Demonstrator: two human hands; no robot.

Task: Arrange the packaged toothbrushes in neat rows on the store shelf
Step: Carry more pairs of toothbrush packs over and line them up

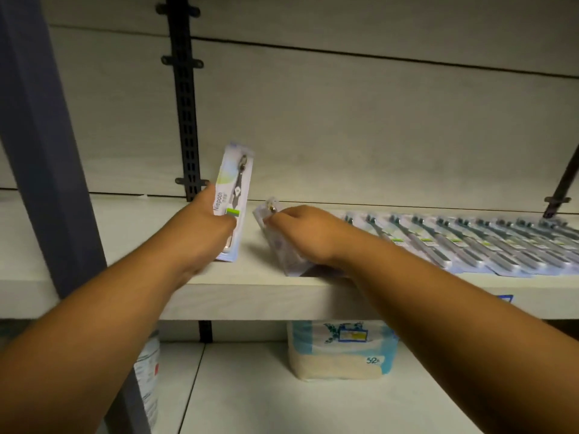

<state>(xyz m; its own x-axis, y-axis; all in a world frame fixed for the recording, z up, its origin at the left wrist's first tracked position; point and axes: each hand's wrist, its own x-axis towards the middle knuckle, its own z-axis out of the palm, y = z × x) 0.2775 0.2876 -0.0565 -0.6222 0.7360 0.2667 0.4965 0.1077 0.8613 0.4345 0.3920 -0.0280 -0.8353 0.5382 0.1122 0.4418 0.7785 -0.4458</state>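
The left hand (206, 227) is clenched round the lower half of one toothbrush pack (235, 186), holding it nearly upright just left of centre frame, its bottom edge close over the shelf (141, 239). The right hand (307, 233), at centre, has its fingers curled onto the top end of a second pack (279, 256) and seems to pinch it there. That second pack lies slanted, its lower corner at the shelf's front lip. Blur hides whether it is flat on the board or partly lifted.

To the right, the row of packs (470, 245) runs overlapped to the right edge of the frame, heads toward the back wall. The left part of the shelf is bare up to the black slotted rail (185, 104). On the shelf below stand a wrapped bundle of paper rolls (341, 349) at lower centre and a tin (147, 371) at lower left.

The main risk is likely the slanted pack: it sits so near the lip that a sideways tug could tip it over the edge. The right forearm also crosses the near end of the row, so drawing it back carelessly might drag those packs askew. The upright pack, held only low down, could swing and land crooked.
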